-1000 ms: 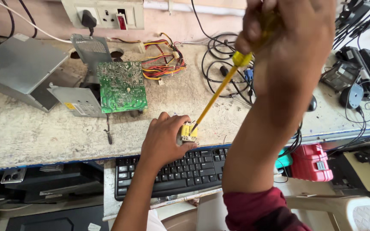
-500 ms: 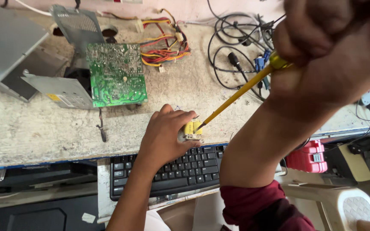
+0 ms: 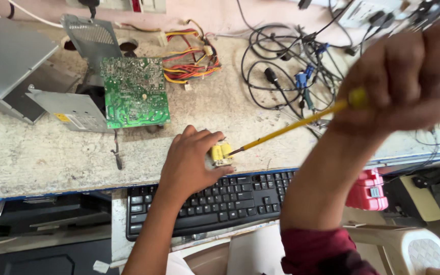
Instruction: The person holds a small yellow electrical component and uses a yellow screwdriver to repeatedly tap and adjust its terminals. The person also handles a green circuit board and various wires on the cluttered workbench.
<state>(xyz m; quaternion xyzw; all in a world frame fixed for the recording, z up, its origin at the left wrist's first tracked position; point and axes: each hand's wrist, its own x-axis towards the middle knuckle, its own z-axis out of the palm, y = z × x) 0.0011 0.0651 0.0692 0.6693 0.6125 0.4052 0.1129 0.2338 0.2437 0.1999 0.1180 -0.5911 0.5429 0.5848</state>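
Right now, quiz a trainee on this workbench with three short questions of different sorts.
1. True or false: the screwdriver tip meets the small yellow part under the left hand.
2. Which hand grips the screwdriver handle?
A. left hand
B. right hand
C. neither
3. Fill in: the green circuit board lies on the ___, beyond the keyboard.

Key: 1 true; 2 B; 3 workbench.
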